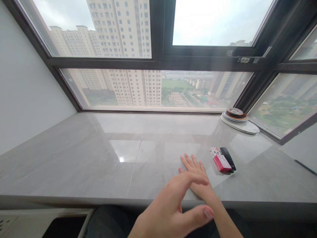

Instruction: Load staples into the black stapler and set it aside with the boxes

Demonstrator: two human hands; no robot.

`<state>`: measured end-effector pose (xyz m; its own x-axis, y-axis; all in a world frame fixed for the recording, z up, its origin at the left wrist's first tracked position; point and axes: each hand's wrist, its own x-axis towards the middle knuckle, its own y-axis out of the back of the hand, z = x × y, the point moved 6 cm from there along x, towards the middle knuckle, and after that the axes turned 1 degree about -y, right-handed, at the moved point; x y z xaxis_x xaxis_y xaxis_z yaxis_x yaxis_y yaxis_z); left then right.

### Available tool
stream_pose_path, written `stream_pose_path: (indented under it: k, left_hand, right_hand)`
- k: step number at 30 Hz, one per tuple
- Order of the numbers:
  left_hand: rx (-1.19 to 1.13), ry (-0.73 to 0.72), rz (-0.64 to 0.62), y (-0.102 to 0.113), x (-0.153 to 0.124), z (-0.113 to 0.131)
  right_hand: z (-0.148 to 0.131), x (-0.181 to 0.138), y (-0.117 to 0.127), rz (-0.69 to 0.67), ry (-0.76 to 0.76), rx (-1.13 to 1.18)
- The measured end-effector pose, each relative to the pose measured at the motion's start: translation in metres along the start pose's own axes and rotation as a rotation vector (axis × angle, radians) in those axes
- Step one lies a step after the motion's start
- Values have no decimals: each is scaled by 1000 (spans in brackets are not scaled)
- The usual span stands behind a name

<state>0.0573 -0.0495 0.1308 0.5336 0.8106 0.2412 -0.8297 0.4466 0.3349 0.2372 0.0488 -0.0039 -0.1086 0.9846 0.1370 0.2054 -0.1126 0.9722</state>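
Gripping nothing visible, with right hand (pixel 197 171) spread flat on the bench (pixel 86 158), left hand (pixel 170 201) loosely curved nearer the camera — could knock the red-and-white box (pixel 222 162) and black object (pixel 228 158), near on the right, by sliding sideways.

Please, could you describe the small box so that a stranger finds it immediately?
On the gray ledge below the window, look right of the right hand. The small box lies there, pink and white, unlike the black object beside it.
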Motion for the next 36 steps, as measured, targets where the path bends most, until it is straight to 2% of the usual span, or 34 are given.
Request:
stream_pose_path:
  k: [2, 4, 5, 8, 11, 23, 26, 28, 30, 31, 34, 35, 36]
  left_hand:
    - [187, 89, 101, 20, 18, -47]
    - [636, 203, 204, 40, 23, -92]
    - [784, 234, 216, 44, 22, -110]
    - [1011, 239, 222, 45, 14, -141]
    - [1053, 228, 216, 40, 8, -147]
    - [1038, 236, 220, 41, 10, -146]
    - [1040, 237, 222, 41, 10, -145]
    - [1041, 238, 219, 41, 10, -144]
    - [1044, 239, 212, 42, 10, -144]
    - [1046, 238, 210, 42, 10, -144]
    - [1053, 237, 214, 43, 9, -144]
    - [1055, 238, 215, 43, 9, -144]
    - [1058, 239, 217, 42, 9, -144]
  right_hand:
    - [0, 0, 0, 13, 3, 1]
    - [-1, -1, 0, 29, 2, 13]
    - [-1, -1, 1, 36, 1, 19]
    - [-1, -1, 2, 46, 5, 33]
    - [-1, -1, 2, 58, 8, 48]
    - [0, -3, 4, 140, 42, 158]
    - [-1, -2, 11, 141, 36, 249]
    - [5, -1, 25, 129, 38, 358]
    - [23, 1, 48, 189, 35, 452]
    - [39, 1, 63, 267, 17, 460]
    - [113, -3, 102, 574, -156, 325]
    - [143, -5, 108, 611, -255, 276]
    - [171, -6, 108, 591, -354, 257]
